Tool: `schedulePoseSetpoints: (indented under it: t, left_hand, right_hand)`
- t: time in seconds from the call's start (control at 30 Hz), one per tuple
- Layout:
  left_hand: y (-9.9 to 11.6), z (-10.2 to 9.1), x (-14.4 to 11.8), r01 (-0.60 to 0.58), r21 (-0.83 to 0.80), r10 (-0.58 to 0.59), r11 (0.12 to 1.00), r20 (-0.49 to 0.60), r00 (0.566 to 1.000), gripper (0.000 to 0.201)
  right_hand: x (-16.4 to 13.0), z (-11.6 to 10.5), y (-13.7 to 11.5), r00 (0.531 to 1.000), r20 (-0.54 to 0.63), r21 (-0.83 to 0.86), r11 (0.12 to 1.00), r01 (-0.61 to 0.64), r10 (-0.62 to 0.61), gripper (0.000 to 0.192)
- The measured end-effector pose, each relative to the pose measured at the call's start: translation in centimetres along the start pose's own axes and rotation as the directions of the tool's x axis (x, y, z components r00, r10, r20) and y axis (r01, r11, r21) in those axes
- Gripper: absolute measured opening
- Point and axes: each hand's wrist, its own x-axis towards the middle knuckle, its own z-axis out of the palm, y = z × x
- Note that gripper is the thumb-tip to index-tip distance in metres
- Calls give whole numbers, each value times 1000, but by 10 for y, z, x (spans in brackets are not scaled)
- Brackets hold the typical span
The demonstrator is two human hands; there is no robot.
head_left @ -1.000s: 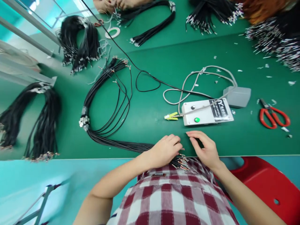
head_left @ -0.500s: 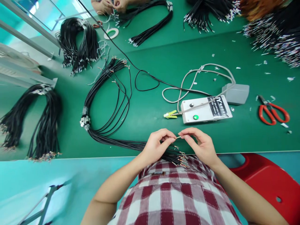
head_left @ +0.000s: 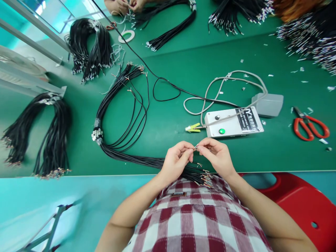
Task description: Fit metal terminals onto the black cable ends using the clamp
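Your left hand point(head_left: 175, 161) and right hand point(head_left: 216, 155) both pinch one thin black wire's stripped tip point(head_left: 195, 147) — steadied above the black wire bundle point(head_left: 147, 161).

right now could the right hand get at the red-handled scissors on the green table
Probably yes: the right hand pinches a wire end with the left hand, and only bare green table lies between it and the red-handled scissors.

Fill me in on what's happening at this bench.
A person in a checked shirt pinches one stripped wire end between the left hand and right hand, just in front of a white box with a green lamp. The wire belongs to a black bundle lying on the green table. Red scissors lie to the right. Another person's hands work wires across the table.
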Motion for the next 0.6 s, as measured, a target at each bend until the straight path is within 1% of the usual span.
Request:
schedulePoseSetpoints:
  t: [0.07,0.13,0.2,0.27,0.33,0.4,0.47,0.6]
  left_hand:
    - [-2,0,0,-13,-13,13,1000,-18,1000,25]
    - [-3,0,0,-33,-15,33,999,-20,999,29]
    - [-3,-1,0,-53,-4,53,999,-2,999,38]
    - [-2,-1,0,-54,-2,54,999,27,998,43]
    - [-1,-1,0,-29,-51,31,998,48,998,40]
    - [-2,-1,0,3,-124,3,992,45,999,35]
    - [-4,0,0,10,-179,-12,984,-8,1000,32]
    - [-9,2,4,-18,-227,-23,974,-176,984,28]
  right_hand:
    - [1,3,2,1000,-13,16,1000,-20,20,17]
    - [1,7,4,1000,-24,23,1000,-12,13,18]
    - [0,10,6,1000,-25,20,1000,9,-9,19]
    - [-1,12,8,999,-27,10,1000,19,-19,20]
    - [-2,14,10,1000,-24,-4,1000,16,-16,22]
    - [-2,14,10,1000,-16,-14,1000,13,-13,21]
    - [-2,13,10,1000,-9,-28,999,22,-22,19]
    - [-3,11,7,996,-20,-105,991,81,-84,16]
